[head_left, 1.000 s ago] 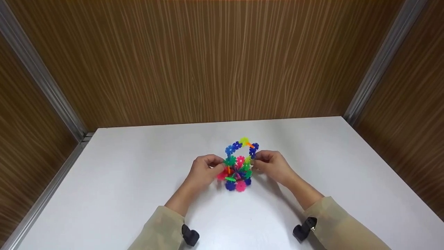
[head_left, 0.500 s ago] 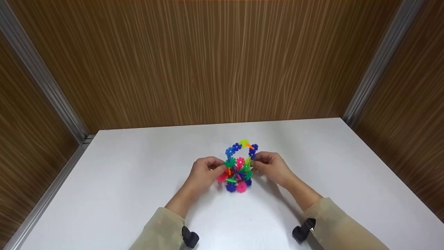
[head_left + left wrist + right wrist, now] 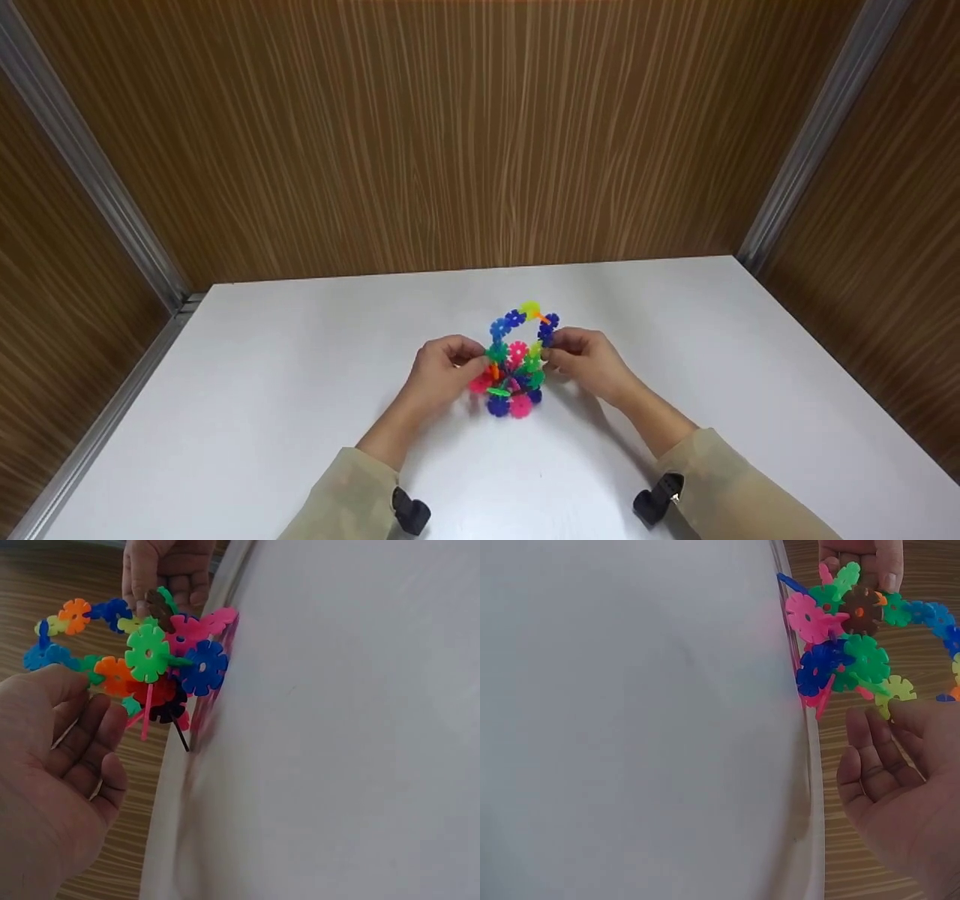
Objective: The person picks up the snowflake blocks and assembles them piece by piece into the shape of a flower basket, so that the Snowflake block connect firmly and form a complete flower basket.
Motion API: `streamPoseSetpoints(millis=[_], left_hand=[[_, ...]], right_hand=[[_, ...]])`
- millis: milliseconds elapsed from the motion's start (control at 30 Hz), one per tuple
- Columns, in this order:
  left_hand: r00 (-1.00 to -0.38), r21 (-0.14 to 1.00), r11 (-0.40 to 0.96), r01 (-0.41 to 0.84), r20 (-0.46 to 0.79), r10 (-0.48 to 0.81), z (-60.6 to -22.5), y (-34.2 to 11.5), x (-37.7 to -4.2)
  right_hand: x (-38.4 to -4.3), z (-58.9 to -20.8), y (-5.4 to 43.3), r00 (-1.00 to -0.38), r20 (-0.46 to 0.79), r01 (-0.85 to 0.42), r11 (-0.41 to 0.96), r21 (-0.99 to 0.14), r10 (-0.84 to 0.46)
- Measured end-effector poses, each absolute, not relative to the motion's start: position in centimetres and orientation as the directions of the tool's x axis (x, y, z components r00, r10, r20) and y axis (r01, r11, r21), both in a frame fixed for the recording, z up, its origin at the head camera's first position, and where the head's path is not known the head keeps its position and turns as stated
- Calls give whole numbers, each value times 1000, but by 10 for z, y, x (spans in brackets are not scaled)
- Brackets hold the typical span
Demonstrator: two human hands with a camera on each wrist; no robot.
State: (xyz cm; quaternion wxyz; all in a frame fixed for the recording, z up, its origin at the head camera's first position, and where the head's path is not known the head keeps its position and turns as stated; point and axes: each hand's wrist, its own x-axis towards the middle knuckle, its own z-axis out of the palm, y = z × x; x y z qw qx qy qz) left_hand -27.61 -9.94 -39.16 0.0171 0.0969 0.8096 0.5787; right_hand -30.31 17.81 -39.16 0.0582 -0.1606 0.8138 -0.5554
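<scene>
A small basket built from colourful plastic snowflake discs (image 3: 520, 406) stands upright on the white table, its arched handle of blue, yellow and orange discs on top. At its left side my left hand (image 3: 442, 373) pinches a green disc near the foot of the handle between thumb and forefinger. On the opposite side my right hand (image 3: 596, 365) pinches a yellow disc at the handle's other foot. The left wrist view shows green and blue discs (image 3: 147, 653) on the basket's side. In the right wrist view a pink disc (image 3: 808, 618) and a brown disc (image 3: 861, 612) face the camera.
The white table (image 3: 262, 405) spreads around both hands. A wood-grain panel (image 3: 465, 135) rises behind it, with metal corner posts (image 3: 825, 127) and side panels at left and right. Black devices (image 3: 411, 511) are strapped at both sleeve cuffs.
Both hands keep their hold on the basket. It has shifted very slightly in the head view, along with the table edge; otherwise little differs.
</scene>
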Motion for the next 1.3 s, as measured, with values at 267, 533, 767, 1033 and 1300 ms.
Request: streamPoseSetpoints(millis=[267,533,767,1033,1300], left_hand=[[-984,947,300,119,71,164,-392,-100,-277],[-985,949,290,125,84,151,-392,-104,-277],[-989,945,303,125,94,115,-394,-110,-279],[-983,943,288,165,134,124,-398,-119,-279],[-983,946,281,160,127,132,-401,-121,-283]], right_hand=[[-303,-391,180,-946,93,-199,330,-923,-311],[-302,-391,177,-939,96,-207,320,-924,-330],[-301,-391,173,-925,99,-223,312,-924,-368],[-303,-393,165,-920,104,-224,289,-931,-378],[-308,-395,163,-926,93,-204,279,-938,-367]])
